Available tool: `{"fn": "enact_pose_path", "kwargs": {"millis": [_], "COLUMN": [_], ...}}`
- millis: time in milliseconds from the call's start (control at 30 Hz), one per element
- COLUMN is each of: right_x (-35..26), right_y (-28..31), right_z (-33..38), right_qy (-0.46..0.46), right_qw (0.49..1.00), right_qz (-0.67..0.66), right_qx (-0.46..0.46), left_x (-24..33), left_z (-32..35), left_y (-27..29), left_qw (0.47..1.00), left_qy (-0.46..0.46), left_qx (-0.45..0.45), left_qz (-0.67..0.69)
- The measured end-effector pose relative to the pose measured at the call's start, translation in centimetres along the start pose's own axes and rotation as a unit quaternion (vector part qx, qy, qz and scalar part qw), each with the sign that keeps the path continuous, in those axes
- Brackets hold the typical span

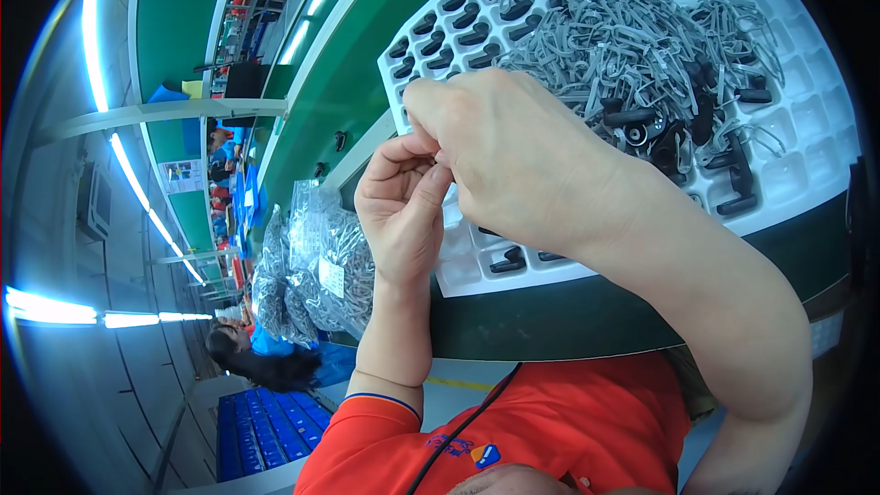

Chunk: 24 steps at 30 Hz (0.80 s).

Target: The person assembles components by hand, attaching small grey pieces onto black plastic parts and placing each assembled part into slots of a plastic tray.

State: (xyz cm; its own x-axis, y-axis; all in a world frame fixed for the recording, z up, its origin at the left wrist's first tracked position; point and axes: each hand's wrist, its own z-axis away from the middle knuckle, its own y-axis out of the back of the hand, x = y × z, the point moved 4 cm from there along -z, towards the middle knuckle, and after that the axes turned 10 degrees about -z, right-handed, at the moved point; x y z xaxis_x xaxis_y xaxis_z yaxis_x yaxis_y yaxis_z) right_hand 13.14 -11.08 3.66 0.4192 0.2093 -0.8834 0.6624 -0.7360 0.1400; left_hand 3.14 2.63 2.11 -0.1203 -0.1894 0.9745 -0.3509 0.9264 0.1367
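Note:
My left hand (401,206) and my right hand (513,151) meet over the near left part of a white compartment tray (820,133). The fingers of both are closed, pinching at one spot; what sits between them is hidden by the right hand. Beyond the right hand, a heap of thin grey looped plastic pieces (623,32) lies on the tray. Small black curved parts (472,34) fill several compartments at the far left. More black pieces (736,179) lie loose beside the heap, right of my right wrist.
Clear plastic bags (321,261) full of grey pieces stand left of my left forearm. Two small black parts (340,140) lie on the green surface. Further left, a person in blue (266,353) sits near blue bins (266,435). The dark table edge (550,325) runs under my forearms.

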Motion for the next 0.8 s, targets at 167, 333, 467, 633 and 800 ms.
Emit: {"fn": "enact_pose_path", "kwargs": {"millis": [167, 333, 467, 633, 800], "right_x": [-0.1, 0.3, 0.4, 0.1, 0.1], "right_y": [-0.6, -0.2, -0.3, -0.3, -0.3], "right_z": [0.3, 0.3, 0.1, 0.2, 0.2], "right_qy": [0.019, 0.025, 0.051, 0.074, 0.078], "right_qw": [1.0, 0.999, 0.997, 0.995, 0.995], "right_qz": [0.022, 0.036, 0.055, 0.06, 0.06], "right_qx": [-0.006, 0.028, 0.027, 0.016, 0.025], "left_x": [-0.1, -0.6, -0.3, 0.0, 0.9], "left_z": [-0.1, -0.7, -0.6, -0.6, -0.6], "left_y": [0.2, 0.9, 0.3, 0.4, 0.2], "left_qw": [1.0, 1.0, 1.0, 0.999, 0.997], "left_qy": [0.013, 0.003, 0.009, -0.031, -0.065], "left_qx": [-0.012, -0.013, 0.007, -0.01, -0.014], "left_qz": [-0.021, -0.011, 0.03, 0.008, -0.03]}}
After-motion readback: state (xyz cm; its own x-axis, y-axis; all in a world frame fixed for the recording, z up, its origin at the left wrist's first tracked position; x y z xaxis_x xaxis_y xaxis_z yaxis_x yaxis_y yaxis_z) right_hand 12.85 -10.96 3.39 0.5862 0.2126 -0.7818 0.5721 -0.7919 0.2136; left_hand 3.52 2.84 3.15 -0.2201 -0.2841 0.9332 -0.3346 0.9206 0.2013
